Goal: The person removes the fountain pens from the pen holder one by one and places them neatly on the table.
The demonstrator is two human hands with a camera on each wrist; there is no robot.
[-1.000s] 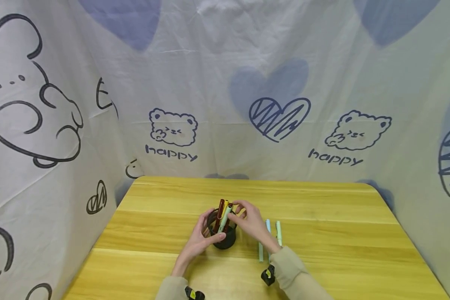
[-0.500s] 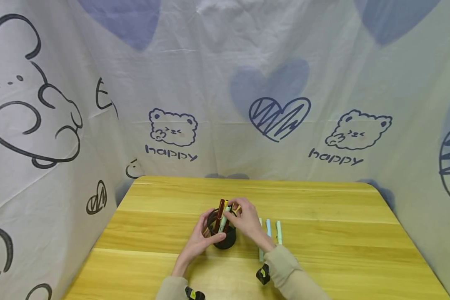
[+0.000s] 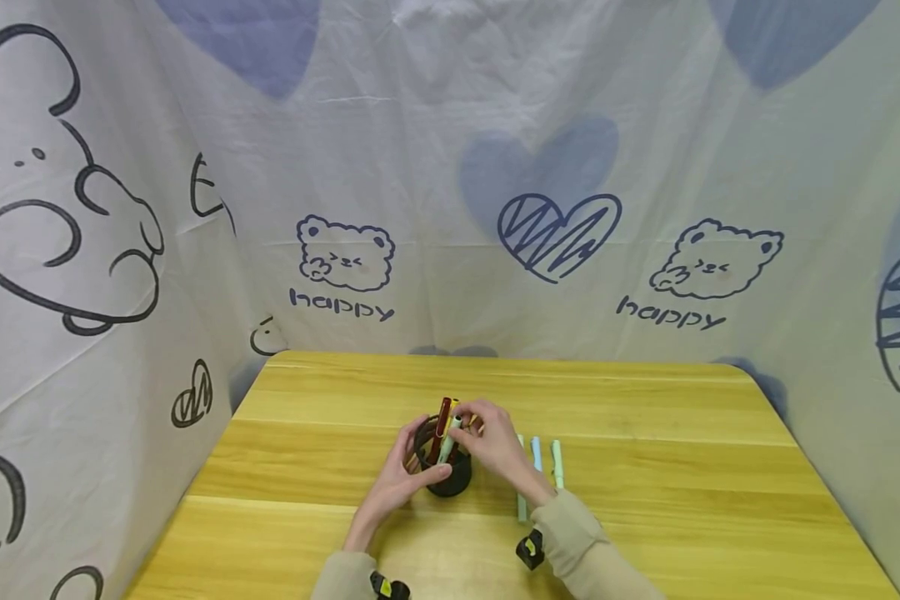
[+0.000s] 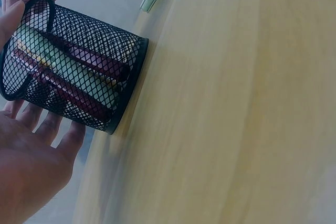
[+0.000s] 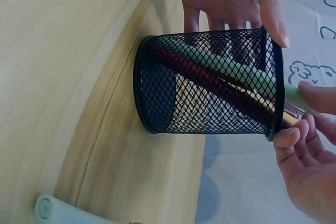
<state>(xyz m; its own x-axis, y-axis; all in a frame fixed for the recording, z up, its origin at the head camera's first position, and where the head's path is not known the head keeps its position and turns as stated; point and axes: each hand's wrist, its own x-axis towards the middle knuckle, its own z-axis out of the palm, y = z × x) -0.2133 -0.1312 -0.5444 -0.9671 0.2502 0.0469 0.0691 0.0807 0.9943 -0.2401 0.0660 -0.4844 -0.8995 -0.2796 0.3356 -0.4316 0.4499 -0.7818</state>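
My left hand (image 3: pixel 396 482) holds a black mesh pen holder (image 3: pixel 453 483) at its side, the thumb at the near rim and the other fingers around the far side. Inside, a light green pen (image 3: pixel 447 446) leans beside a dark red pen (image 3: pixel 442 423) and a yellow pen (image 3: pixel 454 405). My right hand (image 3: pixel 493 437) is at the rim and pinches the top of the light green pen; its fingers partly hide the other pens. Through the mesh (image 4: pixel 100 51) in the left wrist view, the green pen lies between dark red ones.
Right of the holder, a pale green pen (image 3: pixel 522 508), a light blue pen (image 3: pixel 537 454) and another pale green pen (image 3: pixel 558 462) lie on the wooden table (image 3: pixel 667 467), partly behind the right forearm. A printed curtain (image 3: pixel 435 283) stands behind the table.
My right hand has shifted slightly left over the holder, and the light green pen's top sits a little lower. More of the leftmost loose pen shows. The left hand stays on the holder.
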